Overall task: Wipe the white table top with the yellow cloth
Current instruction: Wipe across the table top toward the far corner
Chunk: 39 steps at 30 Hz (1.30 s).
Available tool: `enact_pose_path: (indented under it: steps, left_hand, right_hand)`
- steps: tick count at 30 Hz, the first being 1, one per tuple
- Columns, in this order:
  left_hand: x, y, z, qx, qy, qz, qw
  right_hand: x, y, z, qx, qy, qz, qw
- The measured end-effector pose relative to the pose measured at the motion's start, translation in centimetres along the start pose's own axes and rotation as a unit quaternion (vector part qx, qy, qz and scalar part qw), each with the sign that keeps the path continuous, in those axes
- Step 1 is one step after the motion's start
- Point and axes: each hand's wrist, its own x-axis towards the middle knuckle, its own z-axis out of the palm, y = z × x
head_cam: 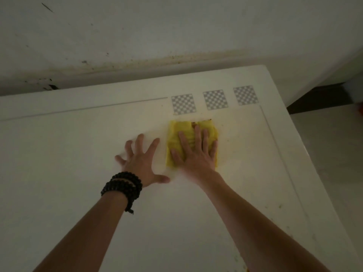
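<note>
A folded yellow cloth [176,132] lies flat on the white table top [68,154], toward the far right part of it. My right hand [196,154] presses palm-down on the cloth with fingers spread, covering its near half. My left hand [140,161] rests flat on the bare table just left of the cloth, fingers splayed, holding nothing. A dark bead bracelet [123,186] wraps my left wrist.
Three grey checkered squares [215,100] are set in the table's raised border beyond the cloth. A stained wall [137,36] runs along the table's far edge. The table's right edge [306,146] drops to a pale floor. Small specks dot the near right surface.
</note>
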Motion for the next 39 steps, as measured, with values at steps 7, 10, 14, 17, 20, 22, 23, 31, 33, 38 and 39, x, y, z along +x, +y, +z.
enact_pose_path:
  steps: [7,10,14,17,20,22,23,31,33,38,39]
  left_hand:
    - [0.4,1.2,-0.5,-0.004,-0.036,-0.023,0.999]
    - [0.5,1.5,-0.5,0.001,-0.049,-0.036,0.998]
    - [0.4,1.7,-0.5,-0.006,-0.048,-0.041,0.998]
    - [-0.2,1.9,-0.2,-0.015,-0.022,-0.04,0.999]
    - [-1.8,2.1,0.5,-0.008,0.018,-0.03,0.999]
    - [-2.9,2.7,1.2,-0.001,0.049,-0.021,0.999]
    - [-3.3,2.9,1.4,0.002,0.054,-0.018,0.998]
    - [-4.2,7.4,1.1,0.011,0.002,0.069,0.998]
    - [-3.3,8.0,0.4,0.016,0.007,0.074,0.997]
    - [0.3,8.8,-1.1,0.021,-0.006,0.049,0.999]
    - [0.8,9.0,-1.1,0.015,-0.012,0.044,0.999]
  right_hand:
    - [1.8,0.1,-1.0,-0.027,-0.02,-0.016,0.999]
    - [5.6,-0.8,-1.9,-0.017,0.0,-0.022,1.0]
    - [6.5,-0.9,-2.2,-0.028,-0.007,-0.031,0.999]
    - [5.1,-0.2,-1.9,-0.031,-0.004,-0.042,0.999]
    - [1.5,1.0,-0.9,-0.026,-0.013,-0.047,0.998]
    - [-1.7,2.3,-0.1,-0.02,-0.014,-0.041,0.999]
    - [-3.2,2.8,0.4,-0.017,-0.019,-0.036,0.999]
    - [-9.1,7.9,1.0,-0.012,-0.031,0.047,0.998]
    - [-7.7,8.1,0.5,0.001,-0.02,0.061,0.998]
    - [-1.3,9.2,-2.2,0.01,-0.006,0.056,0.998]
    - [0.1,9.3,-2.9,0.01,0.001,0.053,0.999]
